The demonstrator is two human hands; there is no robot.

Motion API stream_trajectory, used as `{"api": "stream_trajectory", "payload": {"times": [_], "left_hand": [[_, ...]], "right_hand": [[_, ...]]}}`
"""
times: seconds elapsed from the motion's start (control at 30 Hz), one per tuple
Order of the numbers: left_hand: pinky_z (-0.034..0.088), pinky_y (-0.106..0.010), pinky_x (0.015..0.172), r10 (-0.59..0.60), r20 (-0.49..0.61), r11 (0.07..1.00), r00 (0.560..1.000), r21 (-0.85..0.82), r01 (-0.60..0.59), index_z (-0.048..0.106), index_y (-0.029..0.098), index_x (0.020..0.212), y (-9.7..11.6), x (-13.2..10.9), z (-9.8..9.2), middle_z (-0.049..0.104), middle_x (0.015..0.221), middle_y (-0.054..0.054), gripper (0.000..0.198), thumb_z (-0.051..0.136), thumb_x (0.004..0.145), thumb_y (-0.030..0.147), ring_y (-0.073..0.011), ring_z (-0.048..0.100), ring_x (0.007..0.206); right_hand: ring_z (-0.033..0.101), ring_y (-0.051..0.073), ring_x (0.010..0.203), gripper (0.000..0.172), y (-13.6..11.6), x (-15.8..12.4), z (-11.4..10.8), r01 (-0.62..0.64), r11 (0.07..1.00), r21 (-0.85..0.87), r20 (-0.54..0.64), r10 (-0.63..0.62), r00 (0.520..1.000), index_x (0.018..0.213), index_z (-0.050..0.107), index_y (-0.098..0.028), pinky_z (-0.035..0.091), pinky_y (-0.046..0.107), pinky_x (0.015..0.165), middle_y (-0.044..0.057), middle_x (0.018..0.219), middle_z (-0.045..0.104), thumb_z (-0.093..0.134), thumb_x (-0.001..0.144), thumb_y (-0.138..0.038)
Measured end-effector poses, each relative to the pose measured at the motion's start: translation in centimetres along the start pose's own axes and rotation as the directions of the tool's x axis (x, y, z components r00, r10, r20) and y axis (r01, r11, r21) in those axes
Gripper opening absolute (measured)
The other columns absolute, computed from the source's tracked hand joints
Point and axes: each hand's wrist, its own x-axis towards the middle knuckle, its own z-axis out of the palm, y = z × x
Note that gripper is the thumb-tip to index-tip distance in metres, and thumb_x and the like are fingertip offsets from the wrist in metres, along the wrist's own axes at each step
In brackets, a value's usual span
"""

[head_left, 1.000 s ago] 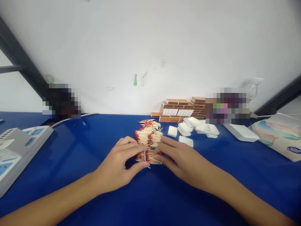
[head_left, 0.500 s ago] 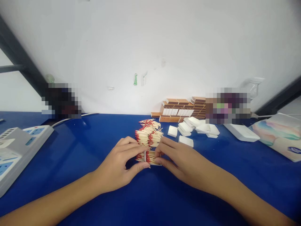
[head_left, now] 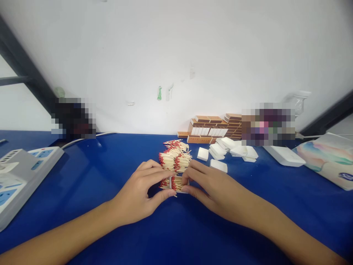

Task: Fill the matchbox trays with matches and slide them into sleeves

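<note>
A small white matchbox tray (head_left: 170,183) filled with red-headed matches (head_left: 177,184) lies between my hands. My left hand (head_left: 143,187) pinches its left end, thumb on the near side and fingers on the far side. Curled at the right end, my right hand (head_left: 204,184) has its thumb at the near corner and fingertips over the matches. More loose matches (head_left: 164,183) lie left of the tray, under the arch of my left hand. Just beyond sits a larger pile of matches (head_left: 176,156), heads mostly to the left.
White empty trays (head_left: 217,150) are heaped right of the match pile. Stacked brown matchboxes (head_left: 206,129) stand against the wall. A power strip (head_left: 35,176) is at the left, and a white box (head_left: 285,156) and a tissue pack (head_left: 328,158) are at the right.
My right fingertips have shifted slightly over the matches at the tray's right end. My left hand keeps its hold, and the rest looks the same.
</note>
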Motion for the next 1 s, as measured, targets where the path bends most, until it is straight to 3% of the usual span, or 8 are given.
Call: {"api": "stream_trajectory", "payload": {"times": [0.27,0.57,1.0], "left_hand": [[0.049,-0.04,0.095,0.006,-0.006,1.0,1.0,0.003,-0.006,0.066,0.022,0.13,0.06,-0.02,0.01,0.075,0.105,-0.003,0.037,0.072,0.095,0.031,-0.0201,0.059,0.102],[0.05,-0.04,0.094,-0.007,-0.019,1.0,1.0,0.001,0.007,0.067,0.022,0.13,0.08,0.05,-0.1,0.075,0.106,-0.003,0.036,0.072,0.095,0.032,-0.0201,0.059,0.103],[0.05,-0.042,0.094,0.005,0.008,1.0,1.0,0.001,-0.005,0.066,0.022,0.131,0.09,-0.02,0.06,0.075,0.106,-0.005,0.038,0.072,0.095,0.034,-0.0218,0.06,0.103]], "right_hand": [[0.06,0.017,0.083,0.007,-0.06,0.22,0.07,-0.014,1.0,-0.009,-0.003,0.014,1.0,0.102,0.059,-0.02,0.048,0.031,0.069,0.003,0.105,0.059,0.054,0.105,-0.023],[0.058,0.015,0.079,0.014,-0.12,-0.1,-0.05,-0.004,1.0,0.006,-0.017,0.004,1.0,0.101,0.057,-0.022,0.044,0.03,0.066,0.001,0.103,0.059,0.058,0.104,-0.036],[0.059,0.015,0.079,0.015,-0.09,0.05,0.04,-0.014,1.0,0.013,-0.008,0.014,1.0,0.097,0.057,-0.021,0.045,0.03,0.066,0.001,0.102,0.06,0.063,0.101,-0.035]]}}
